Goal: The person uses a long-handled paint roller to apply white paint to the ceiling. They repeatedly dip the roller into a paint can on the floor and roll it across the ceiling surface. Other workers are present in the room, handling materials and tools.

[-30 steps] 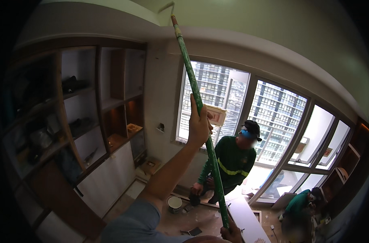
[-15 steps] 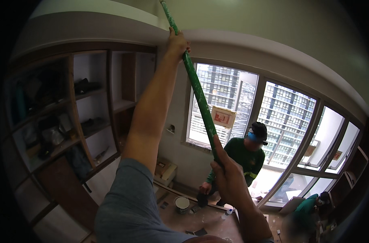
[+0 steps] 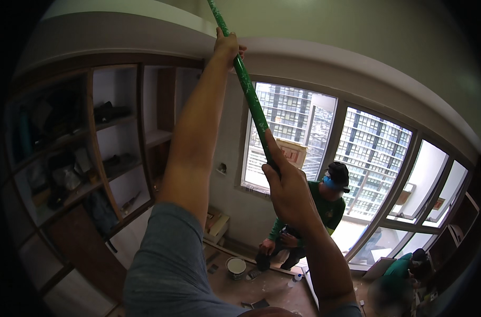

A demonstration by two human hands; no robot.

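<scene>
Room looks mid-fit-out: open shelving (image 3: 142, 105) down the left, windows (image 3: 333, 132) ahead with tower blocks (image 3: 283, 103) outside, pale ceiling (image 3: 356, 29) overhead.

Left fingers (image 3: 242, 51): raised high, wrapped round the upper part of the green pole (image 3: 252, 98). Right fingers (image 3: 272, 148): closed round it lower down, index laid along the shaft, thumb on the near side. Both grasping the pole, nothing else in either. Pole slants up and left in front of the windows' left edge, top running out of frame by the ceiling; can't tell what's on that end. Lower end hidden behind my right grip.

Handling, my read: stiff tube, fairly light, hard to break, likely top-heavy if there's a tool up there. Surface looks smooth with white flecks, so it could slip in a loose grip. Take it at two points, well apart: left high to steer, right low to carry load. Too close together and the tip would wander.

Further out: co-worker in a dark green top (image 3: 333, 206) beyond my right forearm (image 3: 330, 269), second co-worker (image 3: 401, 272) low at far right. On the floor (image 3: 275, 296): bucket (image 3: 237, 276), small bottle (image 3: 295, 280).
</scene>
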